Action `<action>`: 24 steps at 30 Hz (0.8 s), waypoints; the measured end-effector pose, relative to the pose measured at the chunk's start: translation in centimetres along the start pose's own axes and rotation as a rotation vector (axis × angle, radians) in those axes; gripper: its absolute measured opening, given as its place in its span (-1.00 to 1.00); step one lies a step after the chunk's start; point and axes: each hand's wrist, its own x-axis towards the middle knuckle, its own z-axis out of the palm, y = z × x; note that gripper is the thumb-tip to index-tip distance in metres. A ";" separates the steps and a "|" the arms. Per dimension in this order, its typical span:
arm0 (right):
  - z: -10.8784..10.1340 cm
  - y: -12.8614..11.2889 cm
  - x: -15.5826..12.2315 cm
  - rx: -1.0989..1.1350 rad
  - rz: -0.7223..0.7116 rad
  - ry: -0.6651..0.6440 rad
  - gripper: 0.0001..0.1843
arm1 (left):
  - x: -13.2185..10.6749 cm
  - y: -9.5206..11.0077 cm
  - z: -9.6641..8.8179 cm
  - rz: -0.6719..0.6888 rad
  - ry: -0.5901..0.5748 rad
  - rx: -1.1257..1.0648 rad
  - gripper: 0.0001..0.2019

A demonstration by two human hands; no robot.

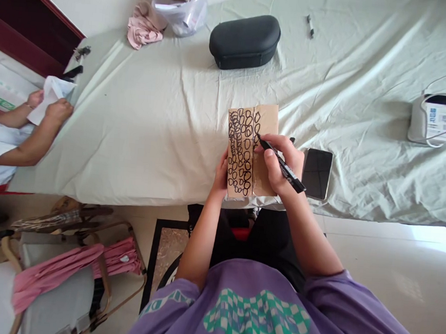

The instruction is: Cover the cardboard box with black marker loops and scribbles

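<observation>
Above a pale green sheet (164, 131), the person's right hand (281, 164) is holding a black marker (285, 166) with closed fingers, and the marker tip is touching a piece of brown cardboard (267, 124) covered with inked ovals. The left hand (220, 177) is gripping the cardboard's edge, with its fingers going behind, and is keeping it lifted over the sheet. A black smartphone (317, 173) is lying just beside the right hand.

The right hand (281, 164) hides part of the cardboard packet (239, 153).
</observation>
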 end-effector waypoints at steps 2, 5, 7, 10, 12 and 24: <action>-0.2 0.0 -0.1 -0.052 -0.037 -0.005 -0.76 | -1.0 0.2 0.1 0.048 -0.082 0.047 -0.30; -0.6 0.2 -0.3 -0.069 -0.031 -0.025 -0.74 | -2.5 1.2 0.3 0.104 -0.220 0.118 -0.10; -1.0 0.2 -0.5 -0.058 -0.010 -0.041 -0.73 | -3.3 2.0 0.6 0.107 -0.250 0.135 -0.08; -1.3 0.0 -0.6 -0.022 -0.004 -0.055 -0.74 | -4.0 3.0 1.2 0.107 -0.259 0.141 -0.03; -1.4 -0.3 -0.6 0.040 0.023 -0.051 -0.74 | -4.2 3.2 1.4 0.143 -0.253 0.145 0.01; -0.1 -2.1 -1.0 0.089 0.077 0.077 -0.90 | -3.9 1.3 1.4 0.231 -0.161 0.152 0.14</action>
